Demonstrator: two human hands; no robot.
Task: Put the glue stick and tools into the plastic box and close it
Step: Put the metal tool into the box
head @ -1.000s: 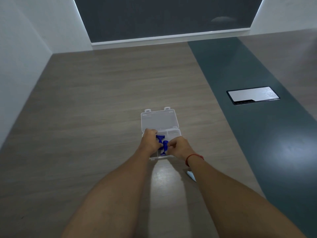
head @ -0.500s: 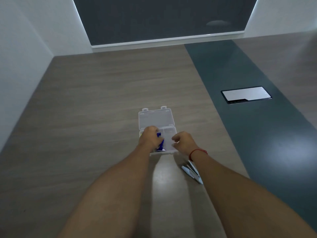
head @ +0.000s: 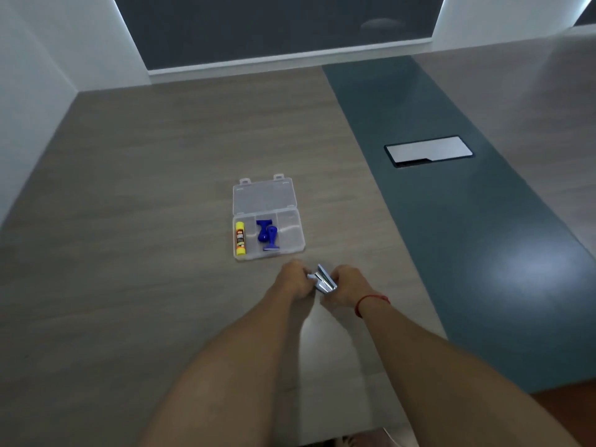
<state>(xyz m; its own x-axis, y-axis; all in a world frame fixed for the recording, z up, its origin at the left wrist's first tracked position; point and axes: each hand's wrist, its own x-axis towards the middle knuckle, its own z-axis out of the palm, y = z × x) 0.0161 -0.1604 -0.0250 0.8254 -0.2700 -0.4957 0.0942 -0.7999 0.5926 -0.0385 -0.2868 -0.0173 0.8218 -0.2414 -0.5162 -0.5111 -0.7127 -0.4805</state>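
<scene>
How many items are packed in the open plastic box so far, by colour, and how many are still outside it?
Yellow glue stick in plastic box: 1
Blue tools in box: 2
Silver tools outside, held by both hands: 1 bundle, pieces uncountable
Total: 3 packed, 1 bundle left

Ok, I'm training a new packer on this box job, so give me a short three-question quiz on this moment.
1. True or false: the plastic box has its lid shut.
2. Which compartment holds the glue stick: a) left, b) middle, c) right?
3. Fill in: the left hand and right hand together hold the shiny ____ tools, on the table near the box.

Key:
1. False; the lid lies open behind the tray.
2. a; the blue tools are in the middle one.
3. metal; they are still outside the box.
</scene>
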